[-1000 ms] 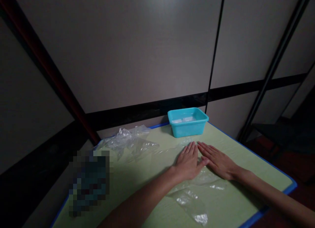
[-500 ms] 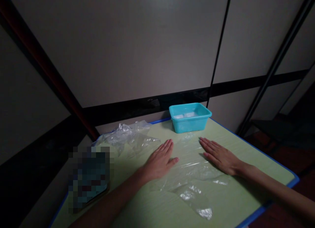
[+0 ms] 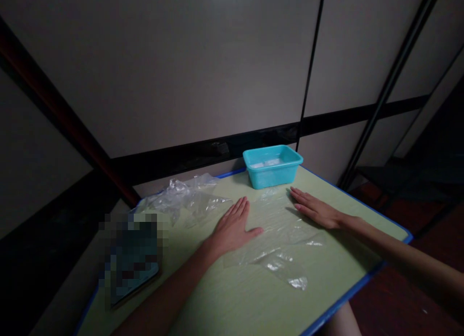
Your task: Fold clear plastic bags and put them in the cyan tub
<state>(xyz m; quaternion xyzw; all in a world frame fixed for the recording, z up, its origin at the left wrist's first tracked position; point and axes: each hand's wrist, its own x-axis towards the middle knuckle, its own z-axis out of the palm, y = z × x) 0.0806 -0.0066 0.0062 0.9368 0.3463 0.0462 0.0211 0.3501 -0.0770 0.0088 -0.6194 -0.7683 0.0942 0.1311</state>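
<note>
A clear plastic bag (image 3: 275, 229) lies spread on the pale green table (image 3: 232, 307), its near end wrinkled. My left hand (image 3: 232, 228) rests palm down at the bag's left edge, fingers stretched out and thumb pointing right over the plastic. On the bag's right side is my right hand (image 3: 315, 208), flat with its fingers extended toward the turquoise basket (image 3: 273, 174). Neither hand grips anything. Whitish items lie inside the basket, too indistinct to name.
Crumpled clear plastic (image 3: 188, 196) lies at the table's back left. A pixelated dark object (image 3: 136, 263) stands at the left edge. Behind the table rises a grey panelled wall (image 3: 203, 75), and a dark chair (image 3: 391, 181) is at the right.
The view has shifted, so the table and basket appear slightly further left and higher. My left thumb is spread wider from the fingers. The bag's near end looks flatter.
</note>
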